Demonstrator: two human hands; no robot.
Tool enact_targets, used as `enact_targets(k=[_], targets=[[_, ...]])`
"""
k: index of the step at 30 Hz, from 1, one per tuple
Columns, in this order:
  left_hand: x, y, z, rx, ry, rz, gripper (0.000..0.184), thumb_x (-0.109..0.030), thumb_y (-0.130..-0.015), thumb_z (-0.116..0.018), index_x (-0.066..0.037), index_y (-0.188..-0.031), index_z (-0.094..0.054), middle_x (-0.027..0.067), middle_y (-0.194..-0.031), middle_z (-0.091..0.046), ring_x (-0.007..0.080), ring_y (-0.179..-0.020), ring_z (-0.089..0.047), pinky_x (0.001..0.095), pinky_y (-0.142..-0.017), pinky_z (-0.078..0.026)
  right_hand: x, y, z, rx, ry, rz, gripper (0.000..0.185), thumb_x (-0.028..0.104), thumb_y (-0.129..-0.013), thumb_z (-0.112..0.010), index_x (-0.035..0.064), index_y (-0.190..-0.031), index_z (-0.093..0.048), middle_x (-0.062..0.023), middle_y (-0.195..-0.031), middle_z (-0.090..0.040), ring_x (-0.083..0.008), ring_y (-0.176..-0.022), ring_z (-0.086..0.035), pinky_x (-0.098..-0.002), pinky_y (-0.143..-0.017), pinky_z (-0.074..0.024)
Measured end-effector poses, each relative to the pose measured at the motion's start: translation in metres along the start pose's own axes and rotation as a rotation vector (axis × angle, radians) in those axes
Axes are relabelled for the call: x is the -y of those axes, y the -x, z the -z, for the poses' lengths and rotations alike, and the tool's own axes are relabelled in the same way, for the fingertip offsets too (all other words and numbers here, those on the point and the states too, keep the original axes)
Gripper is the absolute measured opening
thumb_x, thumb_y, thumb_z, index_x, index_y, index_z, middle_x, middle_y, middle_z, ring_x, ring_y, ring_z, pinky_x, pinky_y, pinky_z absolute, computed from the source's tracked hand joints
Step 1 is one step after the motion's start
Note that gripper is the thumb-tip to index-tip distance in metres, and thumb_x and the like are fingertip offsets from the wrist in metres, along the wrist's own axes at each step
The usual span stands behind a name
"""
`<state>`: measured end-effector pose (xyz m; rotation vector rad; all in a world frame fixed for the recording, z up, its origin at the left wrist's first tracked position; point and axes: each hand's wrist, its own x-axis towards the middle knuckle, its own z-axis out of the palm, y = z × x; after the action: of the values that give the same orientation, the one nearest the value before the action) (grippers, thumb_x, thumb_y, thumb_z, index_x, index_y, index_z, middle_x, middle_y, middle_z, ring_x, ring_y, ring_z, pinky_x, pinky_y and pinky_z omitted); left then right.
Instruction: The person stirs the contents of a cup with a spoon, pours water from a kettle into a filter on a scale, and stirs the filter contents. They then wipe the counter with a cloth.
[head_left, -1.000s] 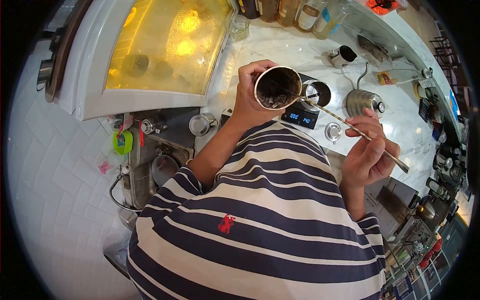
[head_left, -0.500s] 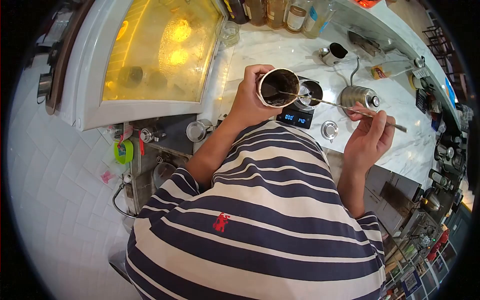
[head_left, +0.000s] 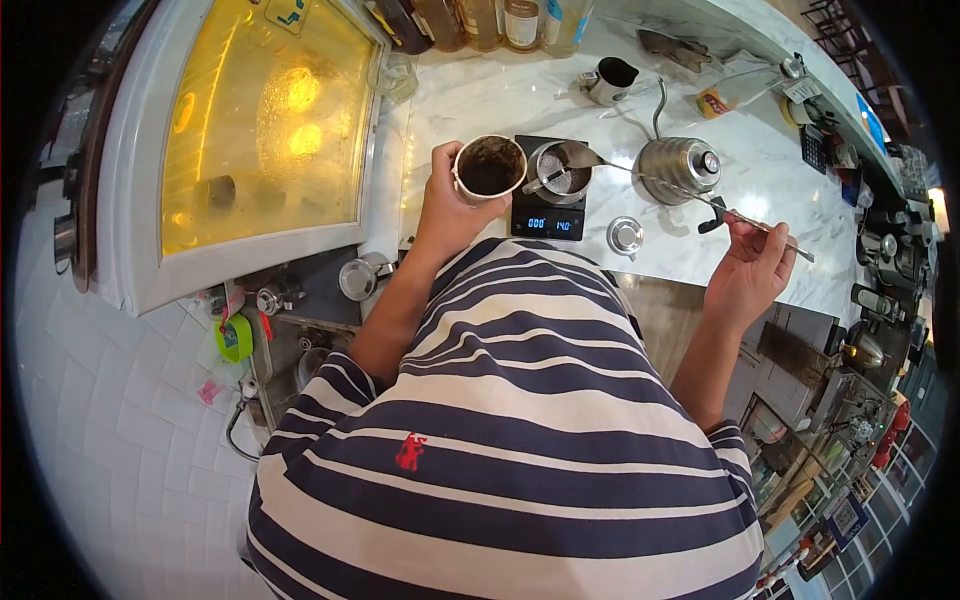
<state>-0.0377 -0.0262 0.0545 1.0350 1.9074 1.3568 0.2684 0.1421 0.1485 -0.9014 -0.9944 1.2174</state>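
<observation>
My left hand point(head_left: 450, 215) is wrapped round a paper cup point(head_left: 489, 168) with dark matter inside, its mouth turned toward the camera. Just right of it, a metal cup point(head_left: 560, 172) stands on a black scale point(head_left: 549, 222) whose blue display is lit. In my right hand point(head_left: 750, 265) is a long, twisted metal spoon point(head_left: 690, 193), pinched near its far end. The spoon's bowl hangs over the metal cup. A small round metal part point(head_left: 625, 236) lies on the counter beside the scale.
A gooseneck kettle point(head_left: 680, 168) stands behind the spoon's shaft. Farther back are a dark-mouthed pitcher point(head_left: 612, 82) and a row of bottles point(head_left: 522, 25). A yellow-lit glass-door cabinet point(head_left: 265, 130) is at the left, above a sink area.
The spoon has come out of the paper cup and its bowl is now over the metal cup. The view has shifted, so the counter items appear farther left.
</observation>
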Motion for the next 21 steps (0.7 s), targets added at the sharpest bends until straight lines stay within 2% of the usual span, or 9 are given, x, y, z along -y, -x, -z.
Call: enact_targets(k=[5,9,12,15,17,20,21], targets=[[0.003,-0.002,-0.004,-0.026,0.046,-0.007,0.084,-0.011,-0.078,-0.091,-0.004,-0.142,-0.036,0.0147,-0.128,-0.065,0.0217,-0.121,-0.065,0.0367,-0.104,-0.052,-0.022,0.004,0.008,0.063,0.163,0.068,0.021,0.016,-0.114,-0.046,0.0006,-0.103,-0.054,-0.0183,-0.089,-0.073,-0.0277,-0.085,-0.074,-0.0424,-0.089,-0.0588],[0.002,-0.007,-0.007,-0.051,0.025,-0.069,0.083,-0.012,-0.075,-0.093,-0.002,-0.137,-0.039,0.0174,-0.122,-0.068,0.0253,-0.115,-0.069,0.0372,-0.100,-0.055,-0.032,0.013,-0.003,0.236,0.306,0.166,0.020,0.014,-0.115,-0.042,-0.0018,-0.107,-0.052,-0.0206,-0.101,-0.073,-0.0258,-0.091,-0.074,-0.0382,-0.088,-0.0574],[0.001,-0.006,-0.010,-0.052,0.033,-0.063,0.082,-0.012,-0.074,-0.093,-0.003,-0.136,-0.040,0.0172,-0.122,-0.068,0.0256,-0.114,-0.069,0.0375,-0.098,-0.055,-0.037,0.016,-0.005,0.238,0.294,0.169,0.020,0.015,-0.115,-0.042,-0.0022,-0.108,-0.051,-0.0212,-0.101,-0.073,-0.0265,-0.090,-0.074,-0.0414,-0.090,-0.0586],[-0.006,-0.001,-0.010,-0.045,0.012,-0.042,0.083,-0.012,-0.074,-0.093,-0.003,-0.137,-0.040,0.0163,-0.123,-0.067,0.0245,-0.116,-0.068,0.0374,-0.100,-0.055,-0.025,0.013,-0.007,0.193,0.185,0.143,0.022,0.017,-0.116,-0.040,-0.0013,-0.109,-0.050,-0.0222,-0.099,-0.073,-0.0284,-0.092,-0.074,-0.0477,-0.094,-0.0592],[-0.010,0.000,-0.007,-0.024,-0.008,-0.020,0.086,-0.012,-0.075,-0.093,-0.004,-0.140,-0.038,0.0146,-0.127,-0.066,0.0220,-0.120,-0.066,0.0368,-0.104,-0.053,-0.016,0.006,-0.001,0.150,0.186,0.188,0.023,0.018,-0.117,-0.039,-0.0003,-0.109,-0.050,-0.0230,-0.093,-0.073,-0.0305,-0.090,-0.075,-0.0509,-0.095,-0.0594],[-0.015,0.002,-0.005,-0.015,0.037,-0.045,0.085,-0.011,-0.075,-0.093,-0.004,-0.140,-0.038,0.0144,-0.127,-0.065,0.0229,-0.121,-0.066,0.0369,-0.104,-0.052,0.001,0.001,-0.001,0.118,0.165,0.272,0.027,0.022,-0.117,-0.036,0.0009,-0.108,-0.050,-0.0233,-0.085,-0.073,-0.0333,-0.086,-0.075,-0.0550,-0.097,-0.0587],[-0.017,0.001,-0.007,-0.056,0.032,-0.109,0.082,-0.009,-0.072,-0.094,-0.004,-0.135,-0.043,0.0154,-0.121,-0.068,0.0241,-0.113,-0.069,0.0373,-0.097,-0.056,0.008,0.001,-0.003,0.114,0.160,0.305,0.029,0.024,-0.118,-0.036,0.0012,-0.108,-0.050,-0.0232,-0.083,-0.073,-0.0341,-0.085,-0.076,-0.0562,-0.098,-0.0583]])
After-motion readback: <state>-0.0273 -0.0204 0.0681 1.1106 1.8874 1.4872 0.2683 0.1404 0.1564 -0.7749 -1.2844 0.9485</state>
